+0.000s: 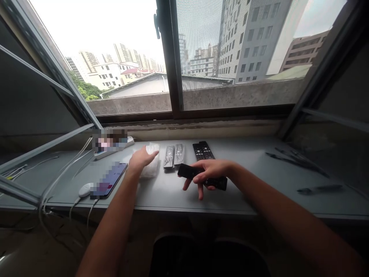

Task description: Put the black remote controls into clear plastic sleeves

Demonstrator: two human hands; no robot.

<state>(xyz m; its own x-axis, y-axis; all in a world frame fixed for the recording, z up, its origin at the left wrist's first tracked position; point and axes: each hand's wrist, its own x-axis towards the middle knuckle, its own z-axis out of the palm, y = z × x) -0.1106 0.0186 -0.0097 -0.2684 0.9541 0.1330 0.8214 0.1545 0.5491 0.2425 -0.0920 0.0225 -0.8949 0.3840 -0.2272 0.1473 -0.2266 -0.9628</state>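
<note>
My right hand [209, 172] holds a black remote control [219, 182] just above the grey sill, fingers curled around its middle. My left hand [140, 158] reaches forward with fingers stretched out, resting on a white tissue pack [151, 167]. Two clear plastic-wrapped packets [174, 155] lie side by side between my hands. A second black remote [203, 150] lies flat behind my right hand.
A phone [111, 179] on a cable and a white charger [85, 189] lie at the left, with a power strip [115, 150] and white cables behind. Dark pens or tools [294, 159] lie at the right. The grey sill [253, 192] ends at a front edge. Window frames rise behind.
</note>
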